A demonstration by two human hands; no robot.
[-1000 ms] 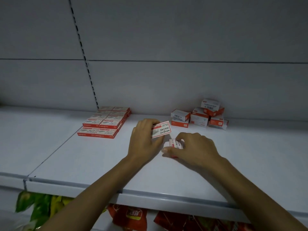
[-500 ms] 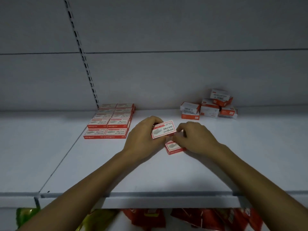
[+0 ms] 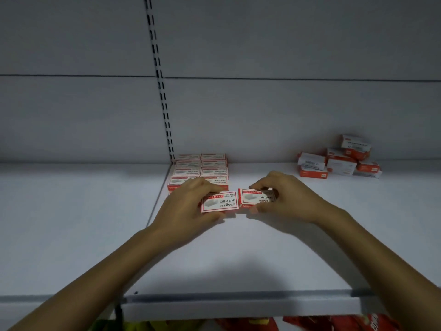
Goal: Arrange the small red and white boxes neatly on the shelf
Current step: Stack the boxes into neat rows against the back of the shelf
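Red-and-white boxes [image 3: 219, 202], one in each hand's grip, lie flat, long axes left-right.

Two hands, left [image 3: 188, 206] and right [image 3: 284, 199], each grip one box. Beyond the left hand, eight boxes [image 3: 201, 172] show in rows; past the right hand, about six loose boxes [image 3: 338, 161].
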